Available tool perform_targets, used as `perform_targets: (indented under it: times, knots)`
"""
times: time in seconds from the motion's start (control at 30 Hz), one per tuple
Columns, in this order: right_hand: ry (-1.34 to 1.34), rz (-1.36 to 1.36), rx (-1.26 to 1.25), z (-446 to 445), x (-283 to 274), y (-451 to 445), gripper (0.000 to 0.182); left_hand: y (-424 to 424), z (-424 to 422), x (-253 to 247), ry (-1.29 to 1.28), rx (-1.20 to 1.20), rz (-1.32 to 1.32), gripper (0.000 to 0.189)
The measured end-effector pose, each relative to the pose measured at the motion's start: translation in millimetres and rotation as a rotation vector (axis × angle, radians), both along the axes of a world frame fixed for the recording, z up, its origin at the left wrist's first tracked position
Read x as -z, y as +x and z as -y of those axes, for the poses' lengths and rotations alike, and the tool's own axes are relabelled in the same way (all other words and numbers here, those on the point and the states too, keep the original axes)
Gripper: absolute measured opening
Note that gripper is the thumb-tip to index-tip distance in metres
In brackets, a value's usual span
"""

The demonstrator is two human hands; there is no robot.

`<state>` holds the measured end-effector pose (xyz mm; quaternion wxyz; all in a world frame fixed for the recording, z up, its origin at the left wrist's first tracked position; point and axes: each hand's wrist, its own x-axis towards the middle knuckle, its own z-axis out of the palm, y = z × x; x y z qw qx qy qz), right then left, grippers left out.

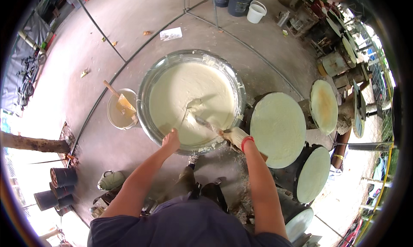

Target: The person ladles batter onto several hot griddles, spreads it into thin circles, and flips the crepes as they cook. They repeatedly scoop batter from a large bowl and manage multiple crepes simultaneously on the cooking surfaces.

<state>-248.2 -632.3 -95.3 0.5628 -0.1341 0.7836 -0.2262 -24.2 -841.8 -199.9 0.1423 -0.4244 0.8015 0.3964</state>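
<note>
A wide metal basin [145, 126] on the floor holds thick pale batter [174, 82]. My left hand [171, 141], bare, is closed around the thin handle of a ladle [186, 113] whose end dips into the batter. On my right hand [237, 138] is a whitish glove, with a red band at the wrist. It grips a batter-coated tool [206, 122] at the basin's right front rim; the tool's exact kind cannot be told. Right beside the basin is a round griddle covered by a pale sheet of batter [277, 130].
A white bucket [113, 116] with a wooden-handled scraper stands left of the basin. More batter-covered round griddles [313, 174] line the right side. Metal poles [155, 35] cross the floor beyond the basin. A green jug [111, 181] lies at the lower left.
</note>
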Motion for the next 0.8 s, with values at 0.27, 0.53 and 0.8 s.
perform_targets:
  times: [0.27, 0.53, 0.8]
  knots:
    - [-0.210, 0.215, 0.668, -12.0, 28.0, 105.7, 0.033, -2.0, -39.0, -46.1, 1.339, -0.501, -0.158, 0.021]
    - [-0.564, 0.287, 0.576, 86.6, -170.5, 93.7, 0.027, 1.2, -7.3, -294.6, 0.867, -0.262, -0.999, 0.018]
    - [-1.215, 0.540, 0.268, 87.5, -207.8, 62.6, 0.039, 47.9, -4.7, -417.0, 0.463, -0.073, -1.090, 0.026]
